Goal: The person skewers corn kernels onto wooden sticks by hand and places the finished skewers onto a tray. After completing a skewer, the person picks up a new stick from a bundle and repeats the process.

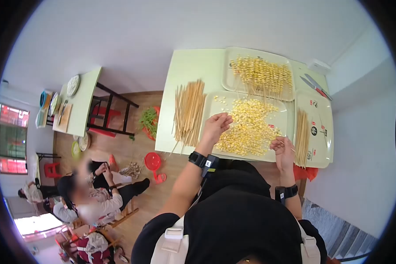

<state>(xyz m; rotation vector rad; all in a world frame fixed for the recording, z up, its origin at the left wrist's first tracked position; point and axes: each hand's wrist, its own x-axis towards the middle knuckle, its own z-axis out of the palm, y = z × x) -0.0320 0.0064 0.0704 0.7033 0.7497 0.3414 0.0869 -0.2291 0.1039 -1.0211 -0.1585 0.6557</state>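
Observation:
Loose yellow-and-white pieces (248, 125) lie spread over a pale tray (209, 115). Over the tray's left part is my left hand (219, 125), its fingers pinched together; what they hold, if anything, is too small to tell. My right hand (284, 148) is at the tray's right edge, fingers closed on a thin stick that shows only in part. Left of the tray lies a big pile of wooden sticks (189, 112). More sticks (302, 138) rest on the right tray (322, 147). Beyond, skewers threaded with yellow pieces (262, 75) lie in rows on another tray (226, 79).
Knives (314, 86) lie at the table's far right corner. A red basin (152, 161) and a basket of greens (149, 122) stand on the floor at the left. Seated people (97, 193) are at the lower left, near a second table (84, 108).

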